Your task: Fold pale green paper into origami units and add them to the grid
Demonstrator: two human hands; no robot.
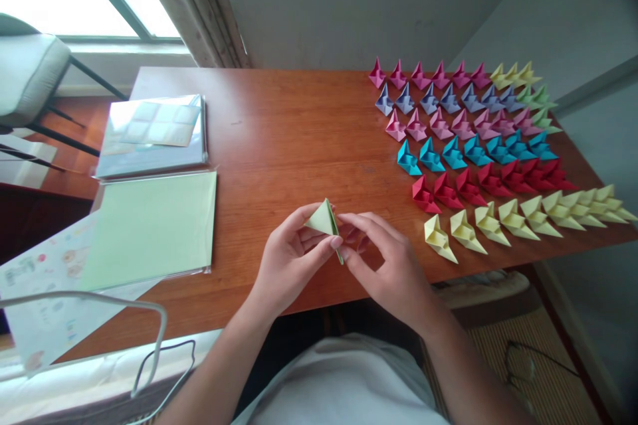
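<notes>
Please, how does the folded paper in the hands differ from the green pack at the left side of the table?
The folded paper is small and pointed, while the green pack is larger and roughly rectangular. The folded paper is held up in the left hand, tilted; the green pack lies flat on the table. Both look pale green.

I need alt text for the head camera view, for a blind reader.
A left hand and right hand hold a small, pale green folded paper over a wooden table. Rows of colourful folded paper pieces stand at right; a light green paper stack lies at left.
</notes>
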